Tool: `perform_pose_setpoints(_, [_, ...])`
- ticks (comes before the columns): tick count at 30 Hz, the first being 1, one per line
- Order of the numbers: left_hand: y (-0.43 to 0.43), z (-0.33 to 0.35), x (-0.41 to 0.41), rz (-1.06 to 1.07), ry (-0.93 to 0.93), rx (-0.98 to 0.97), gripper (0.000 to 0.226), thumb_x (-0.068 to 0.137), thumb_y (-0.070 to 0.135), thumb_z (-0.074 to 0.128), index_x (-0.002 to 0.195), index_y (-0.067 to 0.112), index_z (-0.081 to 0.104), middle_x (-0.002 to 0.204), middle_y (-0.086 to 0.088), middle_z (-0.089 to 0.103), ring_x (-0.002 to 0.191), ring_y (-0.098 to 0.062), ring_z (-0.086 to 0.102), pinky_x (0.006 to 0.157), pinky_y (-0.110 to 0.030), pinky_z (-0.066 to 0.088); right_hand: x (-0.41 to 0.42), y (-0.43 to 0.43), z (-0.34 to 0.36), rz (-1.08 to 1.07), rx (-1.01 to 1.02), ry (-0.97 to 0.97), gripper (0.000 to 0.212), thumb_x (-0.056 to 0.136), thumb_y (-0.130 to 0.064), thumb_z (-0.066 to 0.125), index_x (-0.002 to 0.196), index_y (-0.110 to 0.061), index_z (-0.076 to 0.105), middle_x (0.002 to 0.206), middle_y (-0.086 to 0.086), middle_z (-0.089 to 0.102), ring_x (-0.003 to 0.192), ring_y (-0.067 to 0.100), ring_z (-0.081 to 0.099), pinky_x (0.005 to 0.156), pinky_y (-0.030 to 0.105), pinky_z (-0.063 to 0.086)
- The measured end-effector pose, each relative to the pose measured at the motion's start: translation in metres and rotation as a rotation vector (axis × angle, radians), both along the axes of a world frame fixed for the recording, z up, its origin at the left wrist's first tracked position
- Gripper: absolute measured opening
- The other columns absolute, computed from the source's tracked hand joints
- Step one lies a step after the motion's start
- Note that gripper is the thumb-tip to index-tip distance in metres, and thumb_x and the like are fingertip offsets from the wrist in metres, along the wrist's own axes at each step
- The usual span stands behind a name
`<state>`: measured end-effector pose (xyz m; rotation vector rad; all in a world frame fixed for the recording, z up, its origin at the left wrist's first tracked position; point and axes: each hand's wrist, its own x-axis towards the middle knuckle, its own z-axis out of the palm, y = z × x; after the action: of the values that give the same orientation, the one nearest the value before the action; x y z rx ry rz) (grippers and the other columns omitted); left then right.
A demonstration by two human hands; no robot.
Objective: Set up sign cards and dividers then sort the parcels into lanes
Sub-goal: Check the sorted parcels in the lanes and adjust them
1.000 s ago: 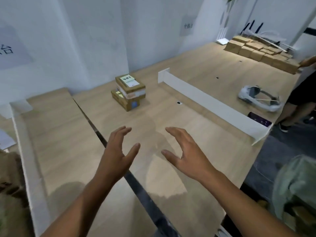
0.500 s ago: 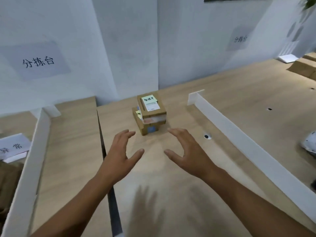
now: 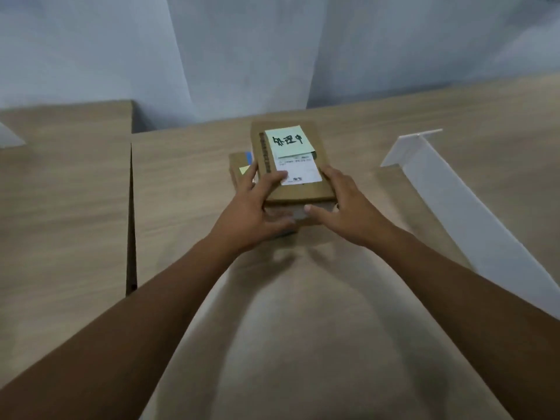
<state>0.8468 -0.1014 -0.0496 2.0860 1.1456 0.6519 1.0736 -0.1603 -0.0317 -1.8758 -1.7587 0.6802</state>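
top parcel (image 3: 303, 194) of 2 | gripped between left hand (image 3: 251, 213), right hand (image 3: 348, 207)

Two brown cardboard parcels sit stacked at the centre of the frame, slightly above the middle. The top parcel (image 3: 303, 194) lies flat and bears a pale green note (image 3: 288, 140) with dark handwriting above a white label (image 3: 303, 171). The left hand (image 3: 251, 213) and right hand (image 3: 348, 207) grip its near corners. The lower parcel (image 3: 235, 165) juts out to the left beneath it, showing a yellow sticker and a bit of blue. A white divider (image 3: 454, 207) stands upright on edge, running from right of the stack toward the lower right
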Motion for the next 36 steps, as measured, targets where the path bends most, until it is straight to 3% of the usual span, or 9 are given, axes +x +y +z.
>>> perform_pose_setpoints(4, [0.001, -0.019, 0.003, 0.054, -0.112, 0.052, 0.072, 0.076, 0.022, 0.086, 0.139, 0.035, 0.054, 0.161, -0.007, 0.029, 0.14, -0.013, 0.04, 0.101, 0.0, 0.027, -0.004, 0.003, -0.021, 0.025, 0.118, -0.015, 0.085, 0.087, -0.042, 0.075, 0.155, -0.027, 0.026, 0.147, 0.003, 0.041, 0.13, 0.013, 0.044, 0.107, 0.038, 0.046])
perform_pose_setpoints(7, [-0.017, -0.003, -0.007, 0.024, -0.143, 0.081, 0.072, 0.076, 0.016, 0.087, 0.138, 0.032, 0.055, 0.162, -0.007, 0.025, 0.133, 0.006, 0.035, 0.099, 0.006, 0.024, -0.012, -0.015, -0.008, 0.031, 0.197, -0.02, 0.085, 0.085, -0.038, 0.078, 0.153, -0.02, 0.031, 0.147, 0.004, 0.044, 0.13, 0.009, 0.044, 0.107, 0.031, 0.045])
perform_pose_setpoints(9, [-0.039, 0.02, -0.02, -0.011, -0.164, 0.123, 0.073, 0.075, 0.014, 0.087, 0.138, 0.035, 0.054, 0.165, -0.003, 0.018, 0.132, 0.014, 0.032, 0.101, 0.002, 0.03, -0.023, -0.039, 0.013, 0.016, 0.26, 0.018, 0.089, 0.079, -0.044, 0.079, 0.151, -0.021, 0.033, 0.144, 0.0, 0.043, 0.126, -0.004, 0.041, 0.104, 0.016, 0.04])
perform_pose_setpoints(12, [-0.088, 0.065, -0.045, -0.037, -0.165, 0.191, 0.077, 0.075, 0.014, 0.087, 0.136, 0.041, 0.049, 0.166, 0.005, 0.011, 0.141, -0.003, 0.035, 0.1, -0.013, 0.046, -0.043, -0.089, 0.054, 0.013, 0.323, 0.073, 0.097, 0.072, -0.047, 0.081, 0.151, -0.028, 0.028, 0.138, -0.004, 0.038, 0.125, -0.013, 0.037, 0.1, 0.005, 0.036])
perform_pose_setpoints(16, [-0.174, 0.123, -0.083, -0.054, -0.176, 0.276, 0.075, 0.076, 0.019, 0.088, 0.135, 0.039, 0.047, 0.165, 0.007, 0.01, 0.148, -0.012, 0.034, 0.102, -0.022, 0.051, -0.071, -0.168, 0.112, 0.08, 0.356, 0.112, 0.111, 0.068, -0.043, 0.091, 0.155, -0.042, 0.021, 0.132, -0.009, 0.033, 0.125, -0.008, 0.043, 0.095, 0.004, 0.042])
perform_pose_setpoints(22, [-0.331, 0.181, -0.153, 0.031, -0.157, 0.364, 0.079, 0.076, 0.016, 0.088, 0.133, 0.048, 0.043, 0.163, 0.021, 0.003, 0.145, -0.005, 0.035, 0.103, -0.015, 0.049, -0.141, -0.299, 0.169, 0.223, 0.413, 0.051, 0.112, 0.07, -0.052, 0.084, 0.154, -0.053, 0.011, 0.131, -0.007, 0.027, 0.122, 0.004, 0.045, 0.095, 0.017, 0.051])
perform_pose_setpoints(25, [-0.403, 0.198, -0.202, 0.106, -0.149, 0.392, 0.077, 0.076, 0.015, 0.087, 0.131, 0.049, 0.044, 0.164, 0.014, 0.007, 0.145, -0.008, 0.037, 0.102, -0.014, 0.048, -0.188, -0.354, 0.185, 0.308, 0.436, 0.062, 0.109, 0.07, -0.057, 0.081, 0.154, -0.052, 0.012, 0.134, -0.006, 0.026, 0.124, 0.01, 0.044, 0.096, 0.023, 0.052])
perform_pose_setpoints(32, [-0.524, 0.226, -0.343, 0.323, -0.071, 0.471, 0.072, 0.076, 0.023, 0.085, 0.132, 0.045, 0.045, 0.162, 0.011, 0.012, 0.149, 0.002, 0.023, 0.107, -0.01, 0.039, -0.333, -0.425, 0.213, 0.526, 0.46, 0.137, 0.111, 0.069, -0.05, 0.085, 0.155, -0.046, 0.015, 0.133, -0.007, 0.024, 0.129, 0.004, 0.036, 0.102, 0.014, 0.043])
perform_pose_setpoints(36, [-0.574, 0.236, -0.431, 0.482, -0.076, 0.465, 0.075, 0.072, 0.021, 0.082, 0.129, 0.05, 0.043, 0.16, 0.019, 0.01, 0.141, -0.001, 0.038, 0.101, -0.016, 0.049, -0.431, -0.442, 0.226, 0.672, 0.445, 0.188, 0.107, 0.07, -0.051, 0.082, 0.151, -0.059, 0.013, 0.142, -0.021, 0.018, 0.137, -0.008, 0.029, 0.097, -0.001, 0.034])
